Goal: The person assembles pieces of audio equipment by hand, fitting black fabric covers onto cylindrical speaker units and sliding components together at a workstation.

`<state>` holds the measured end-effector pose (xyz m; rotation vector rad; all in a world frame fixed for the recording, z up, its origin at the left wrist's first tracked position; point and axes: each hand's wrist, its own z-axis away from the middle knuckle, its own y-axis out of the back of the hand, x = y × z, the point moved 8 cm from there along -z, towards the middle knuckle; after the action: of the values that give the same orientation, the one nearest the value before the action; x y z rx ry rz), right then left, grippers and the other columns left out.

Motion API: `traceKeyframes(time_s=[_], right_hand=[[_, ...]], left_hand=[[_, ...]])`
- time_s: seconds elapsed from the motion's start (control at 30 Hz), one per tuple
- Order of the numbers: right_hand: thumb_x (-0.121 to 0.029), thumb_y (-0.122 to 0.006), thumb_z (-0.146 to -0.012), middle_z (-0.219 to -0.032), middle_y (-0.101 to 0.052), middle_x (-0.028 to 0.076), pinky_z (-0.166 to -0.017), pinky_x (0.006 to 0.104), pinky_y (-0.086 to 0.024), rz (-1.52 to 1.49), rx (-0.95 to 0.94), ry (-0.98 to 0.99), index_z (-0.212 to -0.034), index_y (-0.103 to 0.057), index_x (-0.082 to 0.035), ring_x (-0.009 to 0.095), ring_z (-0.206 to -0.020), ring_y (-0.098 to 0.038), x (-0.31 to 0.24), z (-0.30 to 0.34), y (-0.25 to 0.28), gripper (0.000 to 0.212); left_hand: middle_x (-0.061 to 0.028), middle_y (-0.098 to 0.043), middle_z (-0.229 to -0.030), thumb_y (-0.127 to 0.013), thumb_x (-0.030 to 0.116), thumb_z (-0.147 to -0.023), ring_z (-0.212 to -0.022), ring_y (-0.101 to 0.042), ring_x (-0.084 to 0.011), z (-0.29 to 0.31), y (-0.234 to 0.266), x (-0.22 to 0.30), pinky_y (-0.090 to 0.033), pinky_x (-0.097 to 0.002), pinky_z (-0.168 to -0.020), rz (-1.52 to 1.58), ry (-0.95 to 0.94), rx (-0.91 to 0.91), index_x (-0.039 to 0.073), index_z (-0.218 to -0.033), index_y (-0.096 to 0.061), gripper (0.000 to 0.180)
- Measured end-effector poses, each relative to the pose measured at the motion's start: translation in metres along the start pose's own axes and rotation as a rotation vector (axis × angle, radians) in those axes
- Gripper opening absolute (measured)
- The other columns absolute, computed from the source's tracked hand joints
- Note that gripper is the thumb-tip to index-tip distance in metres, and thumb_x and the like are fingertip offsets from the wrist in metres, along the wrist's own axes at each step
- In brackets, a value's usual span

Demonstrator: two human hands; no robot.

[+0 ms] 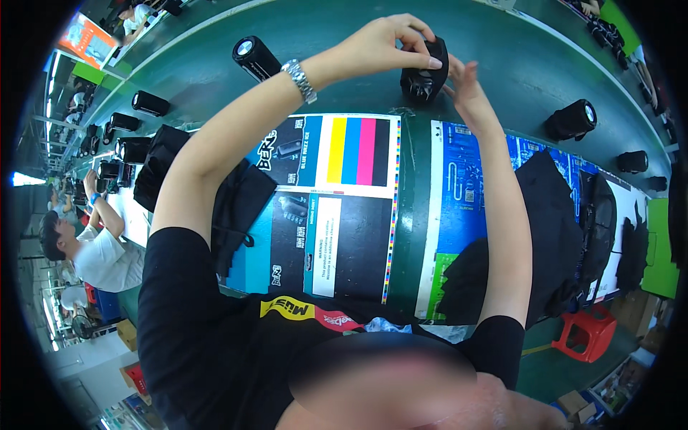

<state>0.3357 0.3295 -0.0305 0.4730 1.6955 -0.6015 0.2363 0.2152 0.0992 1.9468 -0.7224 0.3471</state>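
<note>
The left hand (387, 44), a metal watch (299, 79) on its wrist, gripped the top of a black cylindrical speaker (424, 72) with curled fingers. The right hand (466, 89) lay against the speaker's right side, fingers extended and touching it. The speaker sat at the far edge of the green conveyor belt (322, 43), just beyond the printed cardboard sheets (344, 186). Further black speakers (254, 57) lay spaced along the belt
</note>
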Motion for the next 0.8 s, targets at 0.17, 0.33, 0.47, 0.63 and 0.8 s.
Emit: traceKeyframes(time_s=[0.17,0.33,0.47,0.63,0.8], right_hand=[[-0.075,-0.021,-0.088,-0.124,-0.055,0.021,-0.103,0.0422,-0.032,-0.285,0.355,-0.257,-0.126,-0.047,0.010,0.026,-0.121,-0.048,-0.002,-0.027,0.004,0.096],[-0.049,-0.028,-0.100,-0.075,-0.063,0.011,-0.063,0.0283,-0.049,-0.285,0.549,-0.031,-0.086,-0.060,0.005,0.018,-0.066,-0.060,-0.017,-0.038,-0.017,0.064],[-0.043,-0.034,-0.099,-0.072,-0.063,0.011,-0.060,0.0270,-0.047,-0.180,0.681,0.154,-0.079,-0.062,0.005,0.017,-0.064,-0.059,-0.015,-0.026,0.009,0.059],[-0.036,-0.050,-0.094,-0.070,-0.063,0.008,-0.061,0.0275,-0.044,-0.074,0.596,0.107,-0.074,-0.065,0.006,0.013,-0.064,-0.055,0.011,-0.045,0.034,0.049],[-0.023,-0.063,-0.087,-0.075,-0.064,0.004,-0.063,0.0280,-0.043,-0.133,0.664,0.155,-0.078,-0.069,0.006,0.012,-0.067,-0.053,0.041,-0.049,0.053,0.031]], left_hand=[[-0.0090,-0.065,-0.103,-0.049,0.045,-0.096,-0.087,-0.056,-0.0124,-0.002,0.006,-0.051,-0.045,-0.0245,-0.075,0.793,0.384,0.320,-0.001,-0.113,-0.061,0.050],[-0.0172,-0.069,-0.095,-0.030,0.051,-0.099,-0.086,-0.066,-0.0237,-0.007,-0.072,-0.078,-0.051,-0.0285,-0.082,1.164,0.533,0.306,-0.006,-0.111,-0.056,0.064],[-0.0205,-0.068,-0.088,-0.025,0.052,-0.099,-0.081,-0.067,-0.0216,-0.004,-0.078,-0.067,-0.052,-0.0280,-0.081,1.190,0.406,0.430,-0.008,-0.105,-0.057,0.068],[-0.0113,-0.069,-0.081,-0.036,0.045,-0.097,-0.073,-0.064,-0.0158,-0.017,-0.104,-0.100,-0.050,-0.0240,-0.072,1.240,0.464,0.510,-0.004,-0.086,-0.064,0.057],[-0.0064,-0.066,-0.077,-0.045,0.039,-0.096,-0.068,-0.061,-0.0136,-0.001,-0.123,-0.125,-0.048,-0.0261,-0.066,1.271,0.598,0.711,-0.002,-0.082,-0.065,0.047]])
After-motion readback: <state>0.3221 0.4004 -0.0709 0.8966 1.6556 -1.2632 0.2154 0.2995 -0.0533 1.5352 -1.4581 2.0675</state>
